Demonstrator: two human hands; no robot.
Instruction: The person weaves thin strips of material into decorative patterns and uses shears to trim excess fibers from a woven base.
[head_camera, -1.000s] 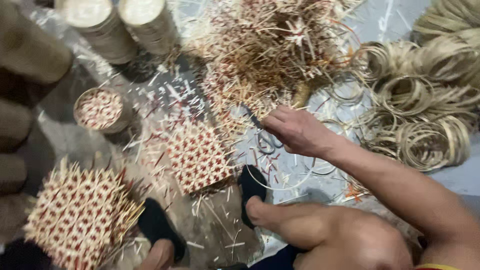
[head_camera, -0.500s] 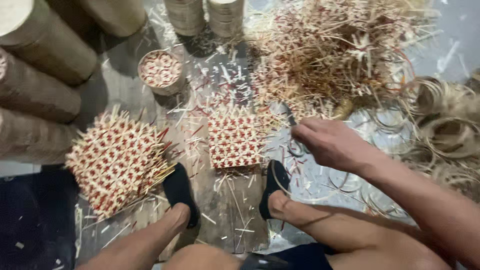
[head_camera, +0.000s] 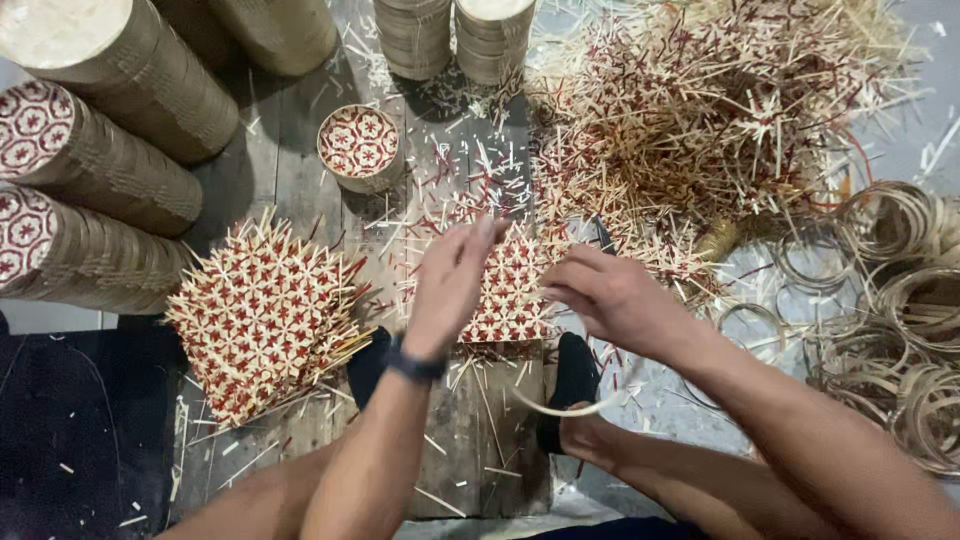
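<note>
A small woven mat (head_camera: 512, 290) of red and pale strips lies flat on the wooden boards (head_camera: 480, 440), between the person's two feet, so it stays close and steady. The left hand (head_camera: 450, 285) hangs over it, flat, fingers straight, holding nothing. The right hand (head_camera: 610, 300) is curled, and a thin pale strip (head_camera: 560, 408) bends below it; I cannot tell if the fingers pinch it. A bigger mat (head_camera: 262, 318) rests just beside, to the left. A second ago only the right hand was over the mat; now the left one has come in too.
</note>
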